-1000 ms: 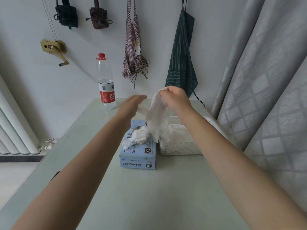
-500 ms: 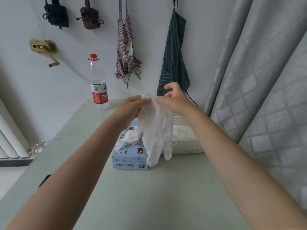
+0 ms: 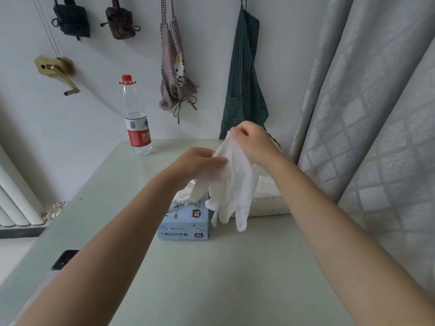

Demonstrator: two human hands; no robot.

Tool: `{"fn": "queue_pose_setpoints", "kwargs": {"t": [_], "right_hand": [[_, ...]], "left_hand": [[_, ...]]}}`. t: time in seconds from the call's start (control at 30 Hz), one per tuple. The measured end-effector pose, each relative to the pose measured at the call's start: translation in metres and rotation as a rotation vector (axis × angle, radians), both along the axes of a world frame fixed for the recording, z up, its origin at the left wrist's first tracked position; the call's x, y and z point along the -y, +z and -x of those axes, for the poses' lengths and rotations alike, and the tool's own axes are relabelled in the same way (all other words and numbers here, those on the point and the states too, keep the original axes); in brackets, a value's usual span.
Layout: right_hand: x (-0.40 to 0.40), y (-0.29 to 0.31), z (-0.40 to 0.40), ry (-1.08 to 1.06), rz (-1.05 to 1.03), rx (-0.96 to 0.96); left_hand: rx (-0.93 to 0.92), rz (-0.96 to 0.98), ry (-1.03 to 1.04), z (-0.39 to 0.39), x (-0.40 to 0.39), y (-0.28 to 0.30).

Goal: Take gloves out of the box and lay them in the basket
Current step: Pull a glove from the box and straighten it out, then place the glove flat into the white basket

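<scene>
A white glove (image 3: 235,184) hangs cuff-up in the air, its fingers dangling over the near end of the blue glove box (image 3: 186,224). My left hand (image 3: 200,164) pinches the left side of the cuff. My right hand (image 3: 254,142) pinches the cuff's top right, a little higher. Another glove (image 3: 182,198) sticks out of the box's opening. The white perforated basket (image 3: 270,205) stands just right of the box, partly hidden by the glove and my right arm; white gloves lie inside it.
A clear water bottle (image 3: 136,121) with a red cap stands at the table's back left. A dark phone (image 3: 64,258) lies near the left table edge. Aprons and bags hang on the wall behind. A grey curtain (image 3: 364,114) closes the right side.
The glove came up off the box and was spread out. My left hand joined my right on the cuff, and both now hold it slightly further right, towards the basket.
</scene>
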State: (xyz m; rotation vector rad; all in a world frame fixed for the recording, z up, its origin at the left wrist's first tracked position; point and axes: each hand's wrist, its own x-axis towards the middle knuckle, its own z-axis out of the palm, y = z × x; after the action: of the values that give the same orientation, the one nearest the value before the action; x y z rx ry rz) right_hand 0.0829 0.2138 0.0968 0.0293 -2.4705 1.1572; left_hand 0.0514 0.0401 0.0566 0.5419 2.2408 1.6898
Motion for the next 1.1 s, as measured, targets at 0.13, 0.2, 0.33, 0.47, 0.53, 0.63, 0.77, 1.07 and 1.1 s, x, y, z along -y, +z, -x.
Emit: {"fn": "queue_pose_setpoints", "kwargs": {"t": [0.13, 0.2, 0.33, 0.47, 0.53, 0.63, 0.77, 1.07, 1.1], "right_hand": [[-0.004, -0.007, 0.012, -0.063, 0.085, -0.078], [-0.009, -0.015, 0.020, -0.097, 0.102, -0.074], [-0.016, -0.033, 0.035, -0.115, 0.245, 0.048], [-0.031, -0.052, 0.049, -0.119, 0.599, 0.196], [-0.044, -0.065, 0.054, -0.180, 0.613, 0.240], [-0.068, -0.088, 0.056, -0.279, 0.531, 0.336], [-0.092, -0.112, 0.054, -0.355, 0.325, 0.384], [-0.118, -0.118, 0.046, -0.487, 0.043, 0.235], [-0.120, -0.120, 0.044, -0.507, -0.038, 0.213]], "left_hand": [[0.103, 0.176, -0.053, 0.010, 0.011, -0.012], [0.170, 0.120, 0.026, 0.014, 0.013, -0.016], [0.235, -0.083, 0.125, 0.029, 0.017, -0.010], [0.194, -0.182, 0.260, 0.048, 0.005, 0.001], [0.052, -0.055, 0.431, 0.061, -0.009, 0.000], [-0.216, 0.275, 0.481, 0.071, -0.033, -0.009], [-0.407, 0.550, 0.208, 0.064, -0.065, -0.029], [-0.536, 0.883, -0.159, 0.043, -0.099, -0.075], [-0.526, 0.909, -0.169, 0.042, -0.100, -0.077]]}}
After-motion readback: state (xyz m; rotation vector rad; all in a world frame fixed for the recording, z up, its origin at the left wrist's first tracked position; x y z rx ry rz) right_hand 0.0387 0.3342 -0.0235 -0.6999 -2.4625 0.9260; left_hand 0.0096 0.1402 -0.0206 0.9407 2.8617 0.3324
